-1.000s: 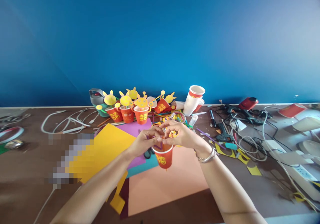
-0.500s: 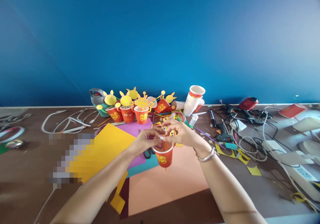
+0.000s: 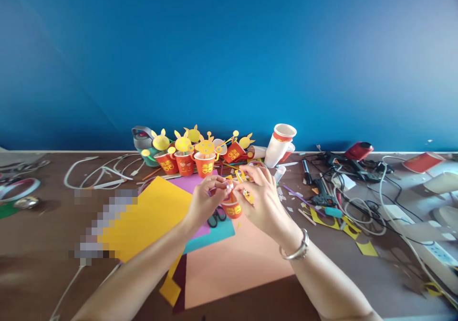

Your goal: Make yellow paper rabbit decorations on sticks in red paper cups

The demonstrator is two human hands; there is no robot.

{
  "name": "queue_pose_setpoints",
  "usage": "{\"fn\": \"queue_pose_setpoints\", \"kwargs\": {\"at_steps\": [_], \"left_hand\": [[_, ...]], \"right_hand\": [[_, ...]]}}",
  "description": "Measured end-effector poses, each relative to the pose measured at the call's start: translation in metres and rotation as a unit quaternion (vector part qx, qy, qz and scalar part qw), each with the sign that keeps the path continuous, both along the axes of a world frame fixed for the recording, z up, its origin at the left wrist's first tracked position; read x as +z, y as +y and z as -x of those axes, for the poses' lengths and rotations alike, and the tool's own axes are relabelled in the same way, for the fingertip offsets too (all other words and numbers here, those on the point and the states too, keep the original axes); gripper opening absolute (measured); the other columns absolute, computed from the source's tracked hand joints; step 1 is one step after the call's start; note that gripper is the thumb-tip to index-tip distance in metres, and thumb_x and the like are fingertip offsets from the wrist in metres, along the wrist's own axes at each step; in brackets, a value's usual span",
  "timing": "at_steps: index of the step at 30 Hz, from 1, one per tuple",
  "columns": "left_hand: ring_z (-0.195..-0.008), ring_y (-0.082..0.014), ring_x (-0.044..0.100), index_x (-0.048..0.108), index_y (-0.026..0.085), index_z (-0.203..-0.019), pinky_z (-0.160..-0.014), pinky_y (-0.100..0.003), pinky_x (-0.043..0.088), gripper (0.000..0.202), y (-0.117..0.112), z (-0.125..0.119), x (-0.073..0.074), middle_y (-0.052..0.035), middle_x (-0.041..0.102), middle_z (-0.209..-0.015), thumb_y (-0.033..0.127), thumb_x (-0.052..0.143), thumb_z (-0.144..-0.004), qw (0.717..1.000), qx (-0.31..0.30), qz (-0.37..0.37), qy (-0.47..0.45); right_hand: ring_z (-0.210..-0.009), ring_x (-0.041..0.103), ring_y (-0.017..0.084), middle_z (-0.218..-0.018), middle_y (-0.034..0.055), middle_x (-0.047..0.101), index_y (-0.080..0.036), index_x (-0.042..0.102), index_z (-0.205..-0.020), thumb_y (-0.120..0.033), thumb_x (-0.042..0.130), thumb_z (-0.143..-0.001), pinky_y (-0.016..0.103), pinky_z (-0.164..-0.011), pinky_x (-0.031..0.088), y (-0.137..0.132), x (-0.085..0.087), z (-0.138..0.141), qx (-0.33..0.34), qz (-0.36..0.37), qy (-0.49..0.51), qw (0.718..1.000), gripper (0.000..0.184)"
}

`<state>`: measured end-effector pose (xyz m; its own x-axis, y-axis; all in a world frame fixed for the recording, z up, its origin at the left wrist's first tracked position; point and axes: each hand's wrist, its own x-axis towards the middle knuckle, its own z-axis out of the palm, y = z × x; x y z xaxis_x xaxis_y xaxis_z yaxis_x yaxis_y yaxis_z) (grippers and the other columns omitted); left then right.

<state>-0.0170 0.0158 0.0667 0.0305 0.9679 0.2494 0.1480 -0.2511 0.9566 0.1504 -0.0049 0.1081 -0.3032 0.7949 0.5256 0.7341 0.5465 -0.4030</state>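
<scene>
A red paper cup point(image 3: 233, 210) with yellow lettering is held in front of me, over the sheets of coloured paper. My left hand point(image 3: 210, 197) is closed at the cup's left rim, thumb and fingertips pinched together. A small whitish bit shows by these fingertips, too small to name. Across the opening, my right hand point(image 3: 260, 198) has its thumb and forefinger drawn together over the cup's right side. Whatever its fingertips hold is hidden. Scissors point(image 3: 213, 218) with dark handles lie just below my left hand.
Behind stand several red cups point(image 3: 205, 167) with yellow paper animal heads. Tall stacked white cups point(image 3: 277, 147) lean at the back. To the right are a glue gun point(image 3: 322, 192), tangled cables and a power strip point(image 3: 434, 252). Yellow paper point(image 3: 150, 216) and peach paper point(image 3: 236, 268) lie nearer.
The cup has moved up and away from me, and is more covered by my right hand. My right hand has turned and risen slightly. The view has shifted a little.
</scene>
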Motion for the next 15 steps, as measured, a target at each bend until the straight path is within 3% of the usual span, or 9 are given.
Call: {"fn": "queue_pose_setpoints", "kwargs": {"at_steps": [5, 11, 15], "left_hand": [[-0.086, -0.0175, 0.062, 0.071, 0.019, -0.076, -0.074, -0.028, 0.051, 0.009, -0.0039, 0.0005, 0.0031, -0.0069, 0.063, -0.094, 0.027, 0.067, -0.077, 0.995, -0.001, -0.094, 0.021], [-0.087, -0.017, 0.062, 0.071, 0.019, -0.074, -0.075, -0.028, 0.051, 0.015, -0.0055, 0.0015, 0.007, -0.0073, 0.064, -0.093, 0.027, 0.062, -0.084, 0.989, -0.031, -0.136, 0.048], [-0.092, -0.0184, 0.062, 0.072, 0.021, -0.084, -0.078, -0.031, 0.052, 0.015, -0.0061, 0.0019, 0.0077, -0.0079, 0.064, -0.097, 0.026, 0.058, -0.087, 0.984, -0.045, -0.159, 0.07]], "right_hand": [[-0.111, 0.048, 0.029, -0.123, 0.0093, 0.056, -0.021, 0.062, -0.071, -0.017, 0.052, -0.087, 0.05, -0.092, 0.043, 0.0027, -0.006, 0.0048, 0.012, 0.029, 0.011, 0.999, 0.019], [-0.113, 0.048, 0.029, -0.125, 0.0108, 0.055, -0.021, 0.064, -0.081, -0.018, 0.048, -0.09, 0.051, -0.095, 0.041, 0.0047, -0.0041, 0.0002, 0.034, 0.038, -0.003, 0.999, 0.019], [-0.113, 0.049, 0.03, -0.126, 0.0113, 0.055, -0.022, 0.067, -0.087, -0.019, 0.048, -0.091, 0.053, -0.094, 0.042, 0.0056, -0.0037, -0.002, 0.042, 0.048, 0.007, 0.998, 0.02]]}}
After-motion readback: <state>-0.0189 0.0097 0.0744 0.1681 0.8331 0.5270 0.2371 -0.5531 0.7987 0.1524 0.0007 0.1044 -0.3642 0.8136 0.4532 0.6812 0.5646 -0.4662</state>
